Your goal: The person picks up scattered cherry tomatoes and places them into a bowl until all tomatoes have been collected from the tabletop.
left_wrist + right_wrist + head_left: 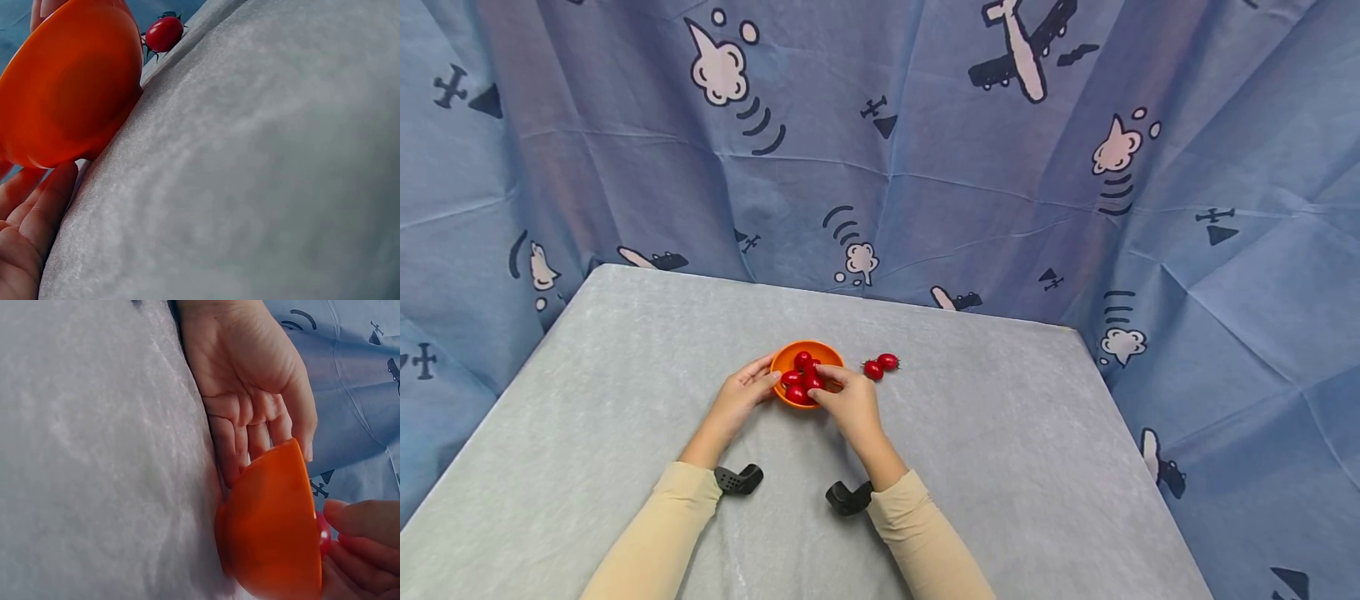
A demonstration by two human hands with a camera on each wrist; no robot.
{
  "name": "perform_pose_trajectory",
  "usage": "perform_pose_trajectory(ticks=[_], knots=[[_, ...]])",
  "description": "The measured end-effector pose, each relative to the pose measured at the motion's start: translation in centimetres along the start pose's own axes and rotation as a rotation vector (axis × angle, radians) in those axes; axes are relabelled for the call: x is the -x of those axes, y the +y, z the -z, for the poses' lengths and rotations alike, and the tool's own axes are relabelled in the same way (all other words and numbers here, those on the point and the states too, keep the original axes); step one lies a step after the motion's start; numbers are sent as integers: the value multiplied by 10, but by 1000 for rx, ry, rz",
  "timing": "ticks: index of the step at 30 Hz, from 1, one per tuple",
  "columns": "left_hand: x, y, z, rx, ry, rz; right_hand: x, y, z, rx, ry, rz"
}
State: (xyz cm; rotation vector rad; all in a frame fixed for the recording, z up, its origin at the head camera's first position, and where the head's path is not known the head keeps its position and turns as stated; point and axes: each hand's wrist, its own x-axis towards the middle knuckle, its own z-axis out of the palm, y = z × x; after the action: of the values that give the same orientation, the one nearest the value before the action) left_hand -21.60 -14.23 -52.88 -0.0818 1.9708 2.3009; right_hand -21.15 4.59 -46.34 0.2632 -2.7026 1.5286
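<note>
Head view: orange bowl (790,357) of red tomatoes (796,379) mid-surface (625,375), left hand (739,398) cupping its left wall with fingers relaxed, right hand (850,402) over its right rim with fingers pinched on a tomato inside, two more tomatoes (881,365) lying just right of the bowl. Left wrist view: bowl (69,87) resting on the surface (262,175), straight fingers (44,200) touching its underside, a loose tomato (164,32) beyond. Right wrist view: left hand (250,381) with lightly bent fingers against the bowl (269,525), right fingers (362,519) curled on a tomato (323,534) at the rim.
</note>
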Motion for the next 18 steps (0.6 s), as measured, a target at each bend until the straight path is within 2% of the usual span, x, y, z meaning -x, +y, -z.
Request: perform_pose_trajectory(ticks=[5,10,18], knots=[[0,0,0,-5,-2,-9,0,2,5,-71,17,-12],[0,0,0,-6,-11,-12,-1,5,14,-168,66,-66],[1,1,0,-16,-6,-5,-5,14,31,-184,197,-47]])
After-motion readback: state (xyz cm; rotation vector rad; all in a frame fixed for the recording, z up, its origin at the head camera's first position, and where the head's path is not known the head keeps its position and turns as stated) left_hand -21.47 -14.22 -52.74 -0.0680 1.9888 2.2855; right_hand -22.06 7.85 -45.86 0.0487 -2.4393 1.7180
